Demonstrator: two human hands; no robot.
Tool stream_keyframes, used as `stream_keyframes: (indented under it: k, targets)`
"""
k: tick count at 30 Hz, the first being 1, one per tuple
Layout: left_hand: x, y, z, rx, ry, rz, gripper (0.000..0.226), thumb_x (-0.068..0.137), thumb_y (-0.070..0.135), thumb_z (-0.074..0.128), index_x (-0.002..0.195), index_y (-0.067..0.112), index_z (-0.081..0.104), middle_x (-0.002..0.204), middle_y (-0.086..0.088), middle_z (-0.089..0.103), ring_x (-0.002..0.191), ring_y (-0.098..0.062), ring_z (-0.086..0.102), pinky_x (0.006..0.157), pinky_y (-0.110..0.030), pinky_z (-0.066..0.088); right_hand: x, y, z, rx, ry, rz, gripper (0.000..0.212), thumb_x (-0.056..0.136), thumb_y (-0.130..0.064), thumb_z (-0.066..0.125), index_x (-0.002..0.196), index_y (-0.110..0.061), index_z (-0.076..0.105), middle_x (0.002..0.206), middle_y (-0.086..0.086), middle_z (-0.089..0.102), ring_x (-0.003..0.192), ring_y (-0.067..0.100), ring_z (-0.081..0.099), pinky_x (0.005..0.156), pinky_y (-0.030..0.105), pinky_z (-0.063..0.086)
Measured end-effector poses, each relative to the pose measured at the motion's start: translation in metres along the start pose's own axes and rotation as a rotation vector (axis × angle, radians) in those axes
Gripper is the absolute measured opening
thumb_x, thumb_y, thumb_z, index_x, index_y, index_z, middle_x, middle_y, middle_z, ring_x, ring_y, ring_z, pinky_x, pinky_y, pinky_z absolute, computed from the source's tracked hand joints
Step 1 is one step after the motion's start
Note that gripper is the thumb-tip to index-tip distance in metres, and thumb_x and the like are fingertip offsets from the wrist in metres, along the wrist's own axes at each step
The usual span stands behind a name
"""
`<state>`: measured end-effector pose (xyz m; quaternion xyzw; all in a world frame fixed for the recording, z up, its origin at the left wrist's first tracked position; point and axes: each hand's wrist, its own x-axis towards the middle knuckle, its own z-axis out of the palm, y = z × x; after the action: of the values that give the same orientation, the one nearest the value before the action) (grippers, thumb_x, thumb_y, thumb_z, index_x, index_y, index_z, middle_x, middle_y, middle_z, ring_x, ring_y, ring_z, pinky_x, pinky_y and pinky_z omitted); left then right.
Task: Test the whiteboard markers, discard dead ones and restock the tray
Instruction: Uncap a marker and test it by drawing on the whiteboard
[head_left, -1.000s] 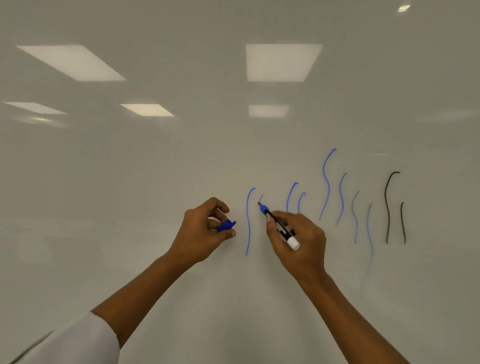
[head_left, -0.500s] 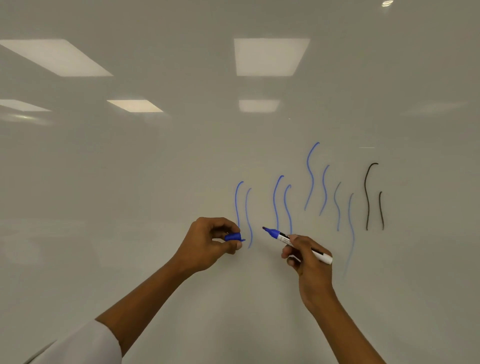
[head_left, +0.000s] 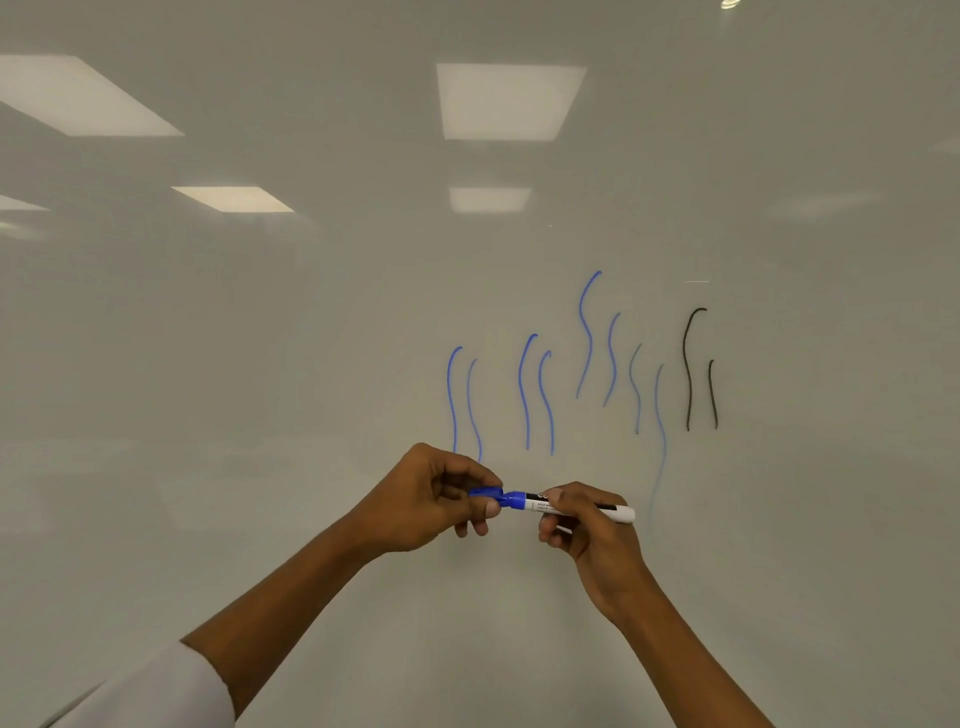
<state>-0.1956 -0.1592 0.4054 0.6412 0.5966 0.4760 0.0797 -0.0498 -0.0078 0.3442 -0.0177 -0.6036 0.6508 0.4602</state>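
Note:
A blue whiteboard marker (head_left: 535, 503) with a white barrel lies level in front of the whiteboard (head_left: 260, 364). My right hand (head_left: 587, 535) grips its barrel near the rear end. My left hand (head_left: 436, 499) pinches the blue cap (head_left: 487, 493), which meets the marker's blue tip end. Whether the cap is pushed fully on cannot be told. Above the hands the board carries several wavy blue strokes (head_left: 524, 389) and two black strokes (head_left: 688, 364) at the right.
The glossy whiteboard fills the whole view and mirrors the ceiling light panels (head_left: 509, 98). A white sleeve (head_left: 156, 696) covers my left upper arm at the bottom left. No tray or other marker shows.
My right hand finished a blue stroke, lifted the marker off the board and turned it level. Both hands came together, bringing the cap onto the marker's tip.

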Motion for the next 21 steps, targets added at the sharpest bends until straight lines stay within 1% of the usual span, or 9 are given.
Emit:
stream_keyframes:
  k: [3, 5, 7, 9, 11, 15, 16, 19, 21]
  targets:
    - [-0.006, -0.001, 0.007, 0.046, -0.046, 0.013, 0.014, 0.092, 0.012, 0.061, 0.100, 0.006, 0.071, 0.076, -0.006, 0.071, 0.063, -0.019, 0.068, 0.060, -0.028, 0.054, -0.006, -0.001, -0.005, -0.037, -0.042, 0.011, 0.026, 0.093, -0.007, 0.059, 0.075, -0.011, 0.077, 0.064, 0.012, 0.067, 0.059, 0.020, 0.064, 0.054, 0.025, 0.051]
    - [-0.009, -0.001, 0.014, 0.095, -0.066, 0.051, 0.020, 0.097, 0.017, 0.053, 0.095, 0.006, 0.070, 0.074, -0.006, 0.067, 0.059, -0.016, 0.064, 0.056, -0.026, 0.052, -0.010, -0.004, -0.009, -0.087, -0.082, 0.019, 0.018, 0.089, -0.015, 0.064, 0.077, -0.010, 0.077, 0.065, 0.014, 0.068, 0.060, 0.022, 0.065, 0.054, 0.024, 0.050]
    - [-0.012, -0.001, 0.024, 0.115, -0.059, 0.068, 0.028, 0.099, 0.022, 0.048, 0.089, 0.005, 0.067, 0.068, -0.004, 0.062, 0.053, -0.013, 0.056, 0.054, -0.024, 0.048, -0.015, -0.008, -0.013, -0.102, -0.100, 0.042, 0.017, 0.083, -0.024, 0.068, 0.077, -0.010, 0.076, 0.066, 0.014, 0.068, 0.061, 0.022, 0.066, 0.054, 0.024, 0.050]
    - [-0.013, -0.002, 0.035, 0.115, -0.009, 0.068, 0.033, 0.101, 0.026, 0.043, 0.081, 0.007, 0.063, 0.061, 0.003, 0.053, 0.049, -0.008, 0.046, 0.052, -0.024, 0.042, -0.019, -0.009, -0.016, -0.081, -0.107, 0.057, 0.019, 0.082, -0.027, 0.070, 0.078, -0.010, 0.076, 0.068, 0.014, 0.068, 0.063, 0.022, 0.066, 0.055, 0.025, 0.051]
    - [-0.013, -0.002, 0.049, 0.152, 0.084, 0.082, 0.035, 0.102, 0.026, 0.038, 0.079, 0.012, 0.060, 0.057, 0.010, 0.048, 0.048, -0.005, 0.043, 0.053, -0.020, 0.038, -0.022, -0.009, -0.018, -0.057, -0.102, 0.051, 0.020, 0.083, -0.027, 0.071, 0.080, -0.009, 0.076, 0.069, 0.014, 0.068, 0.064, 0.022, 0.066, 0.056, 0.025, 0.052]
    - [-0.007, 0.004, 0.069, 0.164, 0.206, 0.127, 0.038, 0.098, 0.035, 0.031, 0.071, 0.022, 0.053, 0.050, 0.011, 0.041, 0.045, -0.007, 0.038, 0.051, -0.021, 0.035, -0.027, -0.010, -0.022, -0.025, -0.079, 0.016, 0.025, 0.079, -0.036, 0.077, 0.082, -0.011, 0.077, 0.070, 0.012, 0.069, 0.066, 0.020, 0.068, 0.058, 0.024, 0.053]
    - [-0.005, 0.005, 0.072, 0.163, 0.206, 0.133, 0.038, 0.099, 0.035, 0.031, 0.070, 0.022, 0.053, 0.049, 0.011, 0.040, 0.045, -0.007, 0.037, 0.050, -0.020, 0.034, -0.028, -0.011, -0.025, -0.017, -0.074, 0.010, 0.025, 0.079, -0.037, 0.077, 0.083, -0.011, 0.077, 0.070, 0.011, 0.069, 0.066, 0.020, 0.068, 0.058, 0.024, 0.053]
    - [0.006, 0.005, 0.082, 0.171, 0.162, 0.113, 0.043, 0.102, 0.030, 0.031, 0.074, 0.010, 0.056, 0.051, 0.011, 0.041, 0.045, -0.007, 0.037, 0.050, -0.018, 0.033, -0.031, -0.011, -0.039, -0.036, -0.066, -0.015, 0.024, 0.082, -0.035, 0.077, 0.084, -0.011, 0.077, 0.070, 0.011, 0.069, 0.066, 0.019, 0.067, 0.058, 0.023, 0.053]
    - [0.013, 0.004, 0.092, 0.161, 0.140, 0.089, 0.043, 0.103, 0.030, 0.031, 0.075, 0.009, 0.056, 0.053, 0.010, 0.041, 0.045, -0.007, 0.037, 0.050, -0.017, 0.033, -0.033, -0.012, -0.051, -0.070, -0.070, -0.033, 0.019, 0.086, -0.032, 0.074, 0.085, -0.014, 0.078, 0.071, 0.010, 0.070, 0.066, 0.019, 0.068, 0.059, 0.023, 0.053]
